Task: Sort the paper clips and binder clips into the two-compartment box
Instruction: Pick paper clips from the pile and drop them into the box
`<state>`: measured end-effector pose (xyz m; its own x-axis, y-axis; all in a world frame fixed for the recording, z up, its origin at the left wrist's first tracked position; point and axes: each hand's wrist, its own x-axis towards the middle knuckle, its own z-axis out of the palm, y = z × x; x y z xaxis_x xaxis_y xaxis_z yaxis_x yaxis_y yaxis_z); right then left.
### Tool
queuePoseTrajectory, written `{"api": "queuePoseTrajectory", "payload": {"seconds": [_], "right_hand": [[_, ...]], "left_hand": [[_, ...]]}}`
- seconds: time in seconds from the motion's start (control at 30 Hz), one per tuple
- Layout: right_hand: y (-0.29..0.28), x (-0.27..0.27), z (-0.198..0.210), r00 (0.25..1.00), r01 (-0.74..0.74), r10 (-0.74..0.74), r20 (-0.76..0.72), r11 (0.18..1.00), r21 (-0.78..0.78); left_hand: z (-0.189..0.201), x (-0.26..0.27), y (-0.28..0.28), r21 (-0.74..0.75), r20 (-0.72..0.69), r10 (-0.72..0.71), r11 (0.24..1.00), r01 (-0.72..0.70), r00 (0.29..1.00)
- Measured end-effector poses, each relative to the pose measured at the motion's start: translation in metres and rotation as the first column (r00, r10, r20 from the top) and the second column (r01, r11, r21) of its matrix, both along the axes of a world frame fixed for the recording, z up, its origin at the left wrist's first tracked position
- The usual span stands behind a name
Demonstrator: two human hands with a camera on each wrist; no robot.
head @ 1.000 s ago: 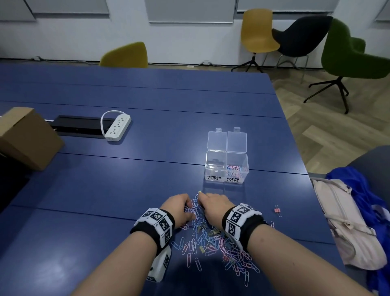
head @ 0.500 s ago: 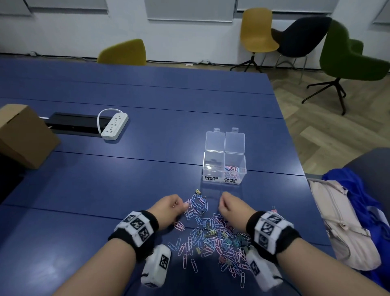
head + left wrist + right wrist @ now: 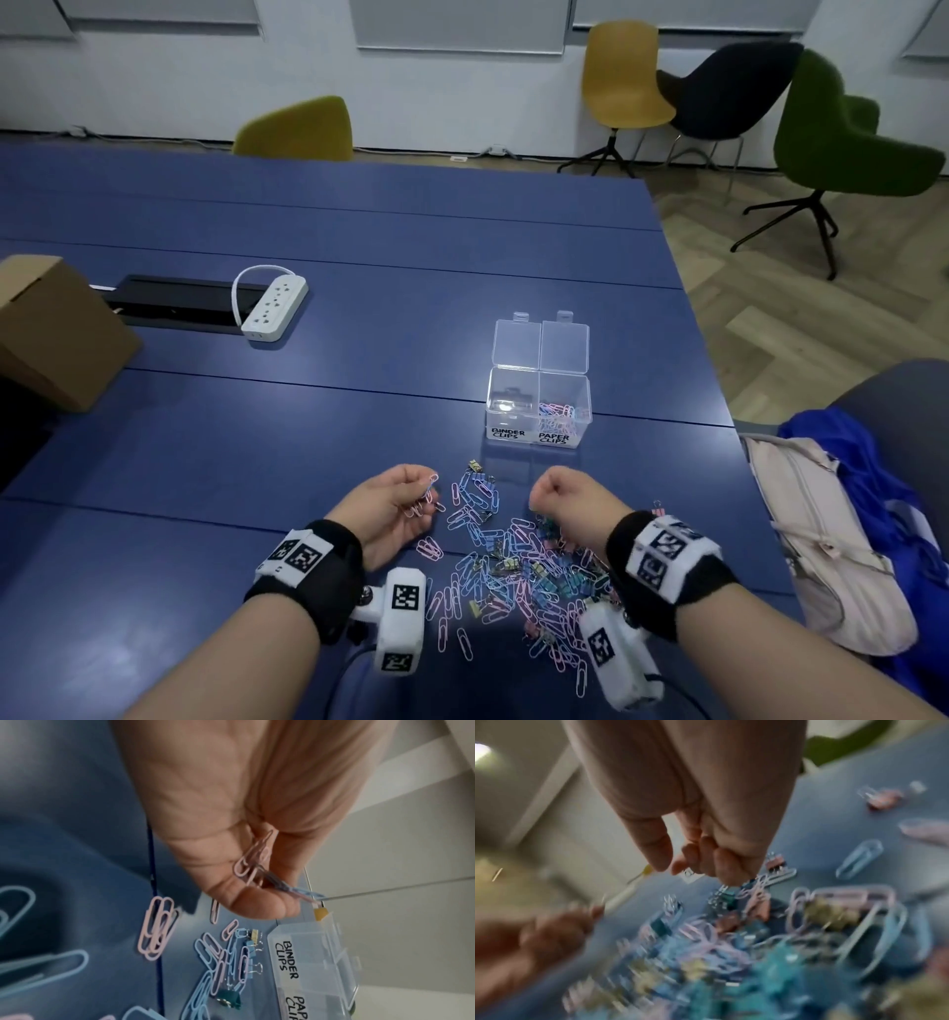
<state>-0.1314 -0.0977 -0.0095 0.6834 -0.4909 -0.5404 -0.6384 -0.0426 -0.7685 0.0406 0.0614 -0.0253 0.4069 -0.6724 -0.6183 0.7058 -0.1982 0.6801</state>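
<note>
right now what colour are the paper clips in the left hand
Mostly pink, with at least one blue, pinched in the left hand: paper clips. Clearest in the left wrist view.

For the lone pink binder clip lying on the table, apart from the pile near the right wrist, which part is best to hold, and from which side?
Probably pinch the pink binder clip across its coloured body, coming from above. It lies apart from the pile, so fingertips have room on both sides; its thin wire handles look harder to hold. The view is blurred, so its exact pose is unclear.
</note>
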Motion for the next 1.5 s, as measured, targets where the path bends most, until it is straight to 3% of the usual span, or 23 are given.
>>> {"api": "queuePoseTrajectory", "payload": {"seconds": [0.07, 0.13, 0.2, 0.3, 0.37, 0.43, 0.57, 0.67, 0.7, 0.77, 0.87, 0.97, 1.03, 1.07, 1.1, 1.17, 1.2, 1.27, 1.33, 1.37, 1.4, 1.43, 1.5], "right_hand": [[0.006, 0.004, -0.002, 0.939, -0.33, 0.269, -0.216, 0.88, -0.341], [0.015, 0.008, -0.004, 0.855, -0.516, 0.395, -0.336, 0.699, -0.495], [0.021, 0.01, -0.006, 0.813, -0.581, 0.435, -0.386, 0.568, -0.583], [0.027, 0.014, -0.01, 0.779, -0.624, 0.437, -0.449, 0.468, -0.626], [0.032, 0.015, -0.012, 0.774, -0.632, 0.433, -0.462, 0.476, -0.612], [0.037, 0.016, -0.015, 0.785, -0.62, 0.41, -0.465, 0.506, -0.6], [0.047, 0.017, -0.018, 0.772, -0.634, 0.405, -0.49, 0.551, -0.543], [0.051, 0.015, -0.021, 0.785, -0.618, 0.415, -0.459, 0.574, -0.538], [0.051, 0.015, -0.021, 0.79, -0.611, 0.414, -0.452, 0.582, -0.537], [0.048, 0.014, -0.019, 0.821, -0.567, 0.388, -0.419, 0.639, -0.52], [0.036, 0.003, -0.012, 0.944, -0.313, 0.225, -0.24, 0.838, -0.447], [0.02, -0.019, -0.006, 0.999, -0.038, 0.029, -0.038, 0.968, -0.25], [0.014, -0.034, -0.005, 0.977, 0.186, -0.191, 0.093, 0.981, 0.052], [0.013, -0.041, -0.004, 0.937, 0.283, -0.321, 0.139, 0.929, 0.237], [0.014, -0.047, -0.003, 0.885, 0.343, -0.434, 0.168, 0.852, 0.394], [0.018, -0.055, -0.003, 0.812, 0.379, -0.552, 0.19, 0.747, 0.546], [0.021, -0.058, -0.003, 0.805, 0.377, -0.56, 0.196, 0.738, 0.559], [0.028, -0.057, -0.005, 0.847, 0.36, -0.5, 0.18, 0.789, 0.498], [0.037, -0.054, -0.005, 0.94, 0.27, -0.317, 0.124, 0.917, 0.295], [0.04, -0.053, -0.003, 0.985, 0.148, -0.157, 0.074, 0.983, 0.108], [0.044, -0.053, -0.003, 1.0, -0.024, 0.024, 0.001, 0.995, -0.097], [0.048, -0.052, -0.002, 0.976, -0.218, 0.201, -0.088, 0.933, -0.286], [0.056, -0.052, -0.001, 0.858, -0.511, 0.439, -0.265, 0.685, -0.519]], "left_hand": [[0.002, 0.002, 0.002, -0.004, -0.054, 0.022, 1.0, -0.022, 0.998], [0.006, 0.005, 0.006, 0.014, -0.121, 0.051, 0.999, -0.05, 0.991], [0.01, 0.007, 0.009, 0.063, -0.146, 0.064, 0.996, -0.056, 0.987], [0.011, 0.005, 0.011, 0.2, 0.037, -0.019, 0.98, 0.011, 0.999], [0.009, 0.002, 0.012, 0.303, 0.205, -0.179, 0.946, 0.111, 0.962], [0.004, 0.0, 0.015, 0.348, 0.273, -0.287, 0.919, 0.184, 0.918], [0.003, 0.005, 0.02, 0.214, 0.073, -0.093, 0.974, 0.075, 0.993], [0.01, 0.006, 0.02, 0.163, -0.051, 0.014, 0.987, -0.005, 0.999], [0.012, 0.004, 0.018, 0.185, -0.024, -0.001, 0.983, 0.006, 1.0], [0.014, -0.003, 0.015, 0.27, 0.176, -0.105, 0.961, 0.055, 0.979], [0.012, -0.009, 0.014, 0.373, 0.423, -0.302, 0.917, 0.139, 0.854], [0.007, -0.008, 0.019, 0.336, 0.371, -0.304, 0.925, 0.178, 0.878], [0.005, -0.005, 0.023, 0.309, 0.335, -0.253, 0.94, 0.148, 0.908], [0.003, -0.003, 0.025, 0.321, 0.366, -0.253, 0.938, 0.134, 0.896], [0.002, -0.001, 0.025, 0.349, 0.424, -0.276, 0.929, 0.125, 0.863], [0.0, 0.001, 0.025, 0.43, 0.561, -0.379, 0.893, 0.132, 0.736], [0.0, 0.001, 0.024, 0.487, 0.624, -0.465, 0.86, 0.152, 0.628], [0.0, -0.002, 0.023, 0.633, 0.67, -0.662, 0.746, 0.208, 0.336], [-0.002, -0.008, 0.022, 0.757, 0.604, -0.791, 0.609, 0.237, 0.102], [-0.003, -0.011, 0.022, 0.787, 0.578, -0.815, 0.571, 0.236, 0.045], [-0.005, -0.014, 0.022, 0.797, 0.567, -0.823, 0.557, 0.231, 0.028], [-0.007, -0.016, 0.021, 0.792, 0.578, -0.816, 0.568, 0.223, 0.025], [-0.01, -0.019, 0.02, 0.779, 0.6, -0.8, 0.591, 0.211, 0.027]]}}
